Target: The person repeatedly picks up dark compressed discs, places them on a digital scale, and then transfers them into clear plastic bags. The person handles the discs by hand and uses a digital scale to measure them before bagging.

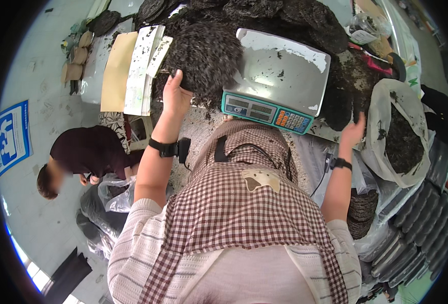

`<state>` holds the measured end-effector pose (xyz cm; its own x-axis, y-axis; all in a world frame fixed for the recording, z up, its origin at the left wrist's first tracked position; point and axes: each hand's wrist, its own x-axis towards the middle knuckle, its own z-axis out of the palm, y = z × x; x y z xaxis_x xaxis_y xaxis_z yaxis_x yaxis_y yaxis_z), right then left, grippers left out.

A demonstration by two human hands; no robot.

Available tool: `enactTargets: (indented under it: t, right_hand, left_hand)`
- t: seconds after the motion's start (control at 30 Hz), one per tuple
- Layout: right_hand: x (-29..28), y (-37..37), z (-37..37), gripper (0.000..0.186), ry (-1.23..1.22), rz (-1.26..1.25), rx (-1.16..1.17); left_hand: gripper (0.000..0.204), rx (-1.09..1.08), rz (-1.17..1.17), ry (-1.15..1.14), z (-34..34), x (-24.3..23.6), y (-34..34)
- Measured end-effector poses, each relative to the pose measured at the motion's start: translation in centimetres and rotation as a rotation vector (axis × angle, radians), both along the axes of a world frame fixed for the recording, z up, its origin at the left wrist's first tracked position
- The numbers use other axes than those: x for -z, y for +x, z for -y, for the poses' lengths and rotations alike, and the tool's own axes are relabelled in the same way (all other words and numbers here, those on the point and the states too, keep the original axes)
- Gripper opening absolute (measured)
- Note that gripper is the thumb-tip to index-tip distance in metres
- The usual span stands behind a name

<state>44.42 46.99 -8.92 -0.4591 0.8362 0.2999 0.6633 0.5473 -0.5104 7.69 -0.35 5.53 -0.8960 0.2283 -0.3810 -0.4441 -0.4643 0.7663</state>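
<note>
My left hand (177, 97) grips the near left edge of a round, dark, shaggy cake of dried seaweed (203, 55), thumb on top. The cake, slightly blurred, is just left of a digital scale (285, 71) with a steel pan and a teal keypad front. A few dark crumbs lie on the bare pan. To the scale's right, my right hand (354, 131) has a finger stretched out and seems to hold nothing; its other fingers are partly hidden. Next to it is a flat dark disc (338, 109); whether they touch I cannot tell.
More dark cakes (254, 7) are heaped along the table's far side. Paper stacks (142, 71) lie left. An open plastic bag (406, 131) of dark flakes stands right, above rows of packed dark goods (421, 218). A person (92, 149) bends over bags at left.
</note>
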Motion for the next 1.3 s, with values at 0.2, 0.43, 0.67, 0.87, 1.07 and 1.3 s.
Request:
enactTargets:
  t: [0.2,0.43,0.67,0.87,1.07,1.3]
  right_hand:
    - [-15.8,-3.4,7.3,0.037,-0.117,-0.086,-0.205]
    - [-17.0,-12.8,19.1,0.055,-1.917,-1.24,-0.273]
    - [-18.0,-15.2,22.2,0.05,-1.521,-0.903,-0.441]
    - [-20.3,-16.9,21.5,0.052,-0.175,-0.339,-0.709]
    - [-16.1,-17.0,20.5,0.081,0.233,0.293,-0.933]
    - [-23.2,-8.9,14.8,0.071,0.082,-0.07,-0.603]
  left_hand:
    - [0.027,0.433,0.088,0.083,-4.8,-0.5,4.1]
    - [0.037,0.506,-0.081,-0.072,-11.1,-0.1,6.3]
    - [0.042,0.532,-0.239,-0.296,-9.8,-0.1,4.2]
    - [0.041,0.297,-0.742,-0.568,-4.6,9.6,-1.9]
    - [0.079,0.704,-1.126,-1.753,1.7,16.8,-2.4]
    - [0.066,0.312,-1.238,-1.454,3.4,14.7,-2.9]
